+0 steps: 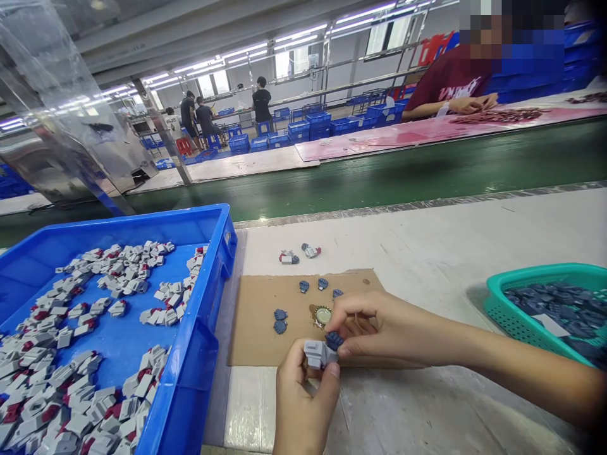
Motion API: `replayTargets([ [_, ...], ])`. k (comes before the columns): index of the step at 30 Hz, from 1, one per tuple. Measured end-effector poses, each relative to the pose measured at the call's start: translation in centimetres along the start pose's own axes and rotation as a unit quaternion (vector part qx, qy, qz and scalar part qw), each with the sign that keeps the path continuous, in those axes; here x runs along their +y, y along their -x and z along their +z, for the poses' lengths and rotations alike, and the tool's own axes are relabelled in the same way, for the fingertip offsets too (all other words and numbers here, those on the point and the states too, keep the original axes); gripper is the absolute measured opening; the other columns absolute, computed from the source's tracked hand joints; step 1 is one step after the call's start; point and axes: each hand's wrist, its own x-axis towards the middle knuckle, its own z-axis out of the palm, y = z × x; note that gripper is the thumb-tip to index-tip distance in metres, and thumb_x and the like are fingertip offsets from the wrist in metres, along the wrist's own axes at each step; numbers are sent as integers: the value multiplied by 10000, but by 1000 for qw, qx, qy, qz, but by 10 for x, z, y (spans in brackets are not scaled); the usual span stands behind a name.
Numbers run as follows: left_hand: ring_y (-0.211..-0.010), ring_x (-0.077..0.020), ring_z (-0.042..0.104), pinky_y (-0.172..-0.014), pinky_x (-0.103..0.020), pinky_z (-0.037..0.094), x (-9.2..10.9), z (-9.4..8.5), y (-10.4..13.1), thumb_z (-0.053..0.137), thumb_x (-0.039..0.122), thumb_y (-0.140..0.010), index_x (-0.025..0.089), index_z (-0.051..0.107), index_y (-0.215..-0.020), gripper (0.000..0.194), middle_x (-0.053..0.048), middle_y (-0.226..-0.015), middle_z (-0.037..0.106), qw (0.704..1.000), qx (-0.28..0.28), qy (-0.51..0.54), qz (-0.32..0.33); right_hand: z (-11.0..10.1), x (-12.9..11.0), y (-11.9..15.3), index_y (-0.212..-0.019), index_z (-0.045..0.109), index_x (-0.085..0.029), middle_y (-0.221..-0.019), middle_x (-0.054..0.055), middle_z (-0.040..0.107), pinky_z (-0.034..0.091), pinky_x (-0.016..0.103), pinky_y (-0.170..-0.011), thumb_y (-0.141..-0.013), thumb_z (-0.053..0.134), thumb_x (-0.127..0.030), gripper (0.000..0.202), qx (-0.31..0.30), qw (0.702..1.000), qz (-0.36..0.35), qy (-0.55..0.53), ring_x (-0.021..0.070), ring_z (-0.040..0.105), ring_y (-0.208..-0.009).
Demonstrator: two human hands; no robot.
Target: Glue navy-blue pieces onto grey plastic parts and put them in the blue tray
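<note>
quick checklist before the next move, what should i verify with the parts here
1. Left hand grips gray piece: ok.
2. Right hand pinches dark blue piece: ok.
3. Dark blue piece joined to gray piece: cannot tell, fingers hide the contact.
4. Loose dark blue pieces on cardboard: ok, several there.
5. Bottle cap contents: cannot tell.
6. Space in blue crate: ok, bare floor shows.

the scene was bright, lit by overhead tube lights and windows blown out to white. a soft sheen lay on the green belt, a faint shadow beside the basket. the gray part looked fairly sharp, distant people softer. wide-angle stretch bent the edges; coarse pixels masked the upper right.
</note>
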Motion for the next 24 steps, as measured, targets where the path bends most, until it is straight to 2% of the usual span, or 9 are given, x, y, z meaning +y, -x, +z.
replayTargets([
  [8,-614,-112,451,-562,-208,342,1,-3,0,635,416,-726,148,543,-701,284,8,-631,514,1000,-3,30,-5,-1,0,2,-855,622,-149,-706,4,530,372,175,-541,-776,593,-321,192,13,993,-76,95,80,488,-623],
  [11,-629,-113,491,-586,-206,370,3,-4,0,671,428,-694,138,592,-735,303,-3,-654,569,997,4,77,-20,3,2,4,-937,614,-170,-776,19,567,398,194,-608,-816,569,-350,221,47,974,-152,159,98,525,-700],
  [15,-676,-149,566,-645,-231,430,6,-5,2,681,453,-675,124,652,-769,343,-42,-699,642,990,17,138,-33,15,9,3,-1066,538,-170,-934,61,599,413,249,-699,-858,513,-382,298,130,904,-274,300,143,547,-827],
  [20,-698,-174,593,-733,-269,452,9,-1,3,626,518,-700,122,688,-820,419,-61,-712,670,992,-5,122,-25,26,15,1,-1060,488,-125,-936,84,604,404,286,-645,-910,386,-408,336,214,810,-343,425,163,546,-777],
  [24,-684,-182,579,-666,-261,456,9,6,4,605,540,-705,116,687,-762,436,-54,-673,656,996,-9,88,-24,29,18,2,-1032,482,-103,-880,76,608,378,290,-598,-888,379,-504,439,258,774,-366,447,162,527,-719],
])
